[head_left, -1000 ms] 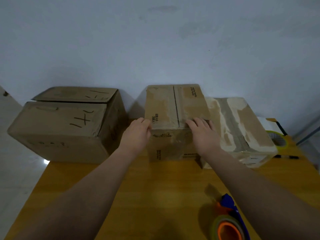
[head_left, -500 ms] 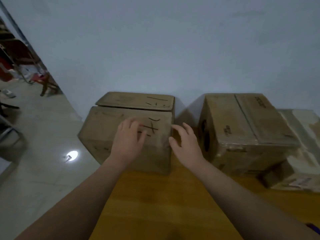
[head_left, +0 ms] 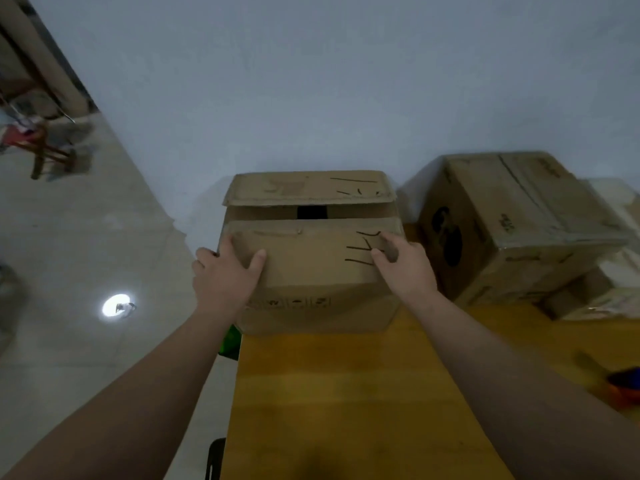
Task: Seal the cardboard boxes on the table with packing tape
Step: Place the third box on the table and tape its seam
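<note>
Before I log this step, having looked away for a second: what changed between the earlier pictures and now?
Both hands left the printed brown cardboard box and moved left: the left hand grips the near left corner of the pen-marked brown cardboard box, the right hand rests on its near flap. The boxes stayed side by side.
</note>
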A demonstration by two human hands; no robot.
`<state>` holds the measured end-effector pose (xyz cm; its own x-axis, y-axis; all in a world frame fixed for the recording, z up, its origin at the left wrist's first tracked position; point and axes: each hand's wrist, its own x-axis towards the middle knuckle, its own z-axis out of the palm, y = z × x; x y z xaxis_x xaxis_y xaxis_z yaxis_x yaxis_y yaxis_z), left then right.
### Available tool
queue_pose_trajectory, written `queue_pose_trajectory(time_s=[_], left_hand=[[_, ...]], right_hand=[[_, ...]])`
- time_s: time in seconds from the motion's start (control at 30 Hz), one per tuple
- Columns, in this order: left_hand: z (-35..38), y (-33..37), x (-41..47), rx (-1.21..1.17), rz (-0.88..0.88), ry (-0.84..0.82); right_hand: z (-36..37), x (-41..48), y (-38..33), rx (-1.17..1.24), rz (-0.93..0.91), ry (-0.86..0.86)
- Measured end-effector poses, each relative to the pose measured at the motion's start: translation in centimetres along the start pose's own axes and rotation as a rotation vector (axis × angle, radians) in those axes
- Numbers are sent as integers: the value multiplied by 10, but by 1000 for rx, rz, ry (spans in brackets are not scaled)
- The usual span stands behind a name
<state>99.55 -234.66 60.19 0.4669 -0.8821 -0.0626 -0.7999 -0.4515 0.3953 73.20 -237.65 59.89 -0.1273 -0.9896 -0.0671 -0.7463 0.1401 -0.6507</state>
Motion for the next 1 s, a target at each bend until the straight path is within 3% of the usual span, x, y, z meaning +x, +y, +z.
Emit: queue_pose_trajectory(time_s=[0.17,0.33,0.57,0.87,1.0], left_hand=[[-2,-6,-49,58,7,8],[-1,-16,-133,-133,36,84],[24,9,-251,-107,105,123],[69,101,-328,261,312,-51],[83,131,-336,332,400,-161]], right_hand=[[-18,-38,17,-65,10,-27],[-55,-97,62,-108,-12,-52],[-119,-177,136,-176,7,-111],[-167,-212,208,-389,176,76],[-188,-204,234,-350,211,80]])
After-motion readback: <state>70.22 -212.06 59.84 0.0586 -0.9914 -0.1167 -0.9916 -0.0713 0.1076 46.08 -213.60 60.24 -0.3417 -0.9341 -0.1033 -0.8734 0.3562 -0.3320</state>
